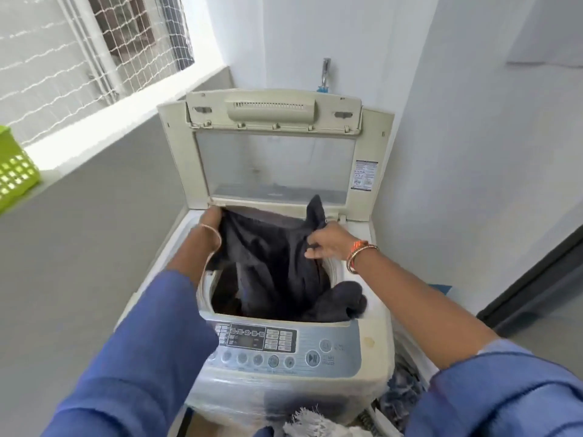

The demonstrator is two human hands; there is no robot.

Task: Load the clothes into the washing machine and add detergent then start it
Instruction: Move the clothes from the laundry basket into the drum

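A cream top-loading washing machine [372,348] stands in front of me with its lid [274,159] raised upright. A dark garment [271,257] hangs stretched over the open drum. My left hand [210,219] grips its left edge near the back of the opening. My right hand [328,242] pinches its right edge, and a corner of the cloth sticks up behind it. The garment's lower part drops into the drum. Another dark bundle [342,301] lies on the drum's right rim. The control panel [284,345] faces me below.
A green plastic basket [14,171] sits on the ledge at the left under a netted window. A tap [325,74] is on the wall behind the machine. More laundry, white [312,425] and blue patterned [400,392], lies low at the front right. A dark door frame [536,279] is right.
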